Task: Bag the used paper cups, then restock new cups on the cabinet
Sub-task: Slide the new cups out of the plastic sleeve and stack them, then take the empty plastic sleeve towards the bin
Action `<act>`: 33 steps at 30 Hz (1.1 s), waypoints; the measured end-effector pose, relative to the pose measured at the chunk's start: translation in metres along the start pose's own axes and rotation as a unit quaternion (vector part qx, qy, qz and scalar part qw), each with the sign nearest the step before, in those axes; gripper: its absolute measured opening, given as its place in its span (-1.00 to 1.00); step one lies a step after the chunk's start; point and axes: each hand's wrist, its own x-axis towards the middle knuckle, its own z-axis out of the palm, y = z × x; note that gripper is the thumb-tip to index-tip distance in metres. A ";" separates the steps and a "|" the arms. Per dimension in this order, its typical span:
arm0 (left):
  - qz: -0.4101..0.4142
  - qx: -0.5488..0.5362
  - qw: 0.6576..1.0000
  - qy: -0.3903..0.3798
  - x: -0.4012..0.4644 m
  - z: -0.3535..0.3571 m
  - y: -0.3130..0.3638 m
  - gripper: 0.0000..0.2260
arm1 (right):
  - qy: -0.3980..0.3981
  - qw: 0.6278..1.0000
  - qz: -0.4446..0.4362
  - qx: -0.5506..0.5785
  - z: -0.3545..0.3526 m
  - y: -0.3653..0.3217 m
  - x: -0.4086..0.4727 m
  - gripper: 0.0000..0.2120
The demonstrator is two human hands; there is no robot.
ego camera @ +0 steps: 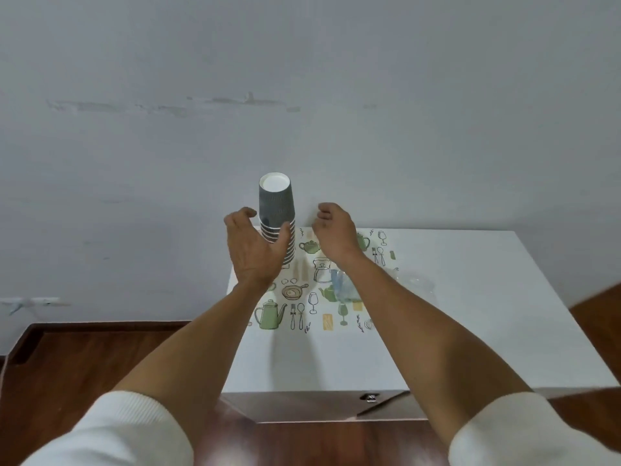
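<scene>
- Cups: a nested stack of dark paper cups (277,213), turned upside down with the white base of the top one facing up, stands at the far left corner of the white cabinet (470,314), close to the wall and on the edge of a printed mat (319,297) with teapots and cutlery drawn on it.
- Left hand (252,250) is spread wide, thumb on one side of the lower stack and fingers curved toward the other; whether skin actually touches the cups I cannot tell, and it is not clamped on them.
- Right hand (334,230) hangs just beside the stack, fingers loosely curled, holding nothing.
- Crumpled clear plastic (346,287) lies on the mat near the right forearm, apart from the cups.
- Judged from this, the restocking step is at its end: the stack is being set or steadied.
- To do it well, check that the bottom rim sits flat, not half on the mat's edge, since a tall narrow stack would tip easily.
- Draw both hands straight back and outward, without brushing the sides.
- Keep the stack clear of the cabinet's left edge.
</scene>
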 end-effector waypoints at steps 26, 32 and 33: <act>-0.195 -0.244 0.911 -0.271 -0.099 0.108 0.054 -0.60 | 0.073 0.932 0.325 0.140 -0.172 0.142 -0.050 -0.92; -0.083 -0.176 0.950 -0.243 -0.107 0.088 0.058 -0.53 | 0.108 0.965 0.169 0.169 -0.187 0.131 -0.049 -0.81; -0.078 -0.160 0.959 -0.221 -0.108 0.085 0.058 -0.55 | 0.119 0.966 0.157 0.165 -0.188 0.128 -0.047 -0.77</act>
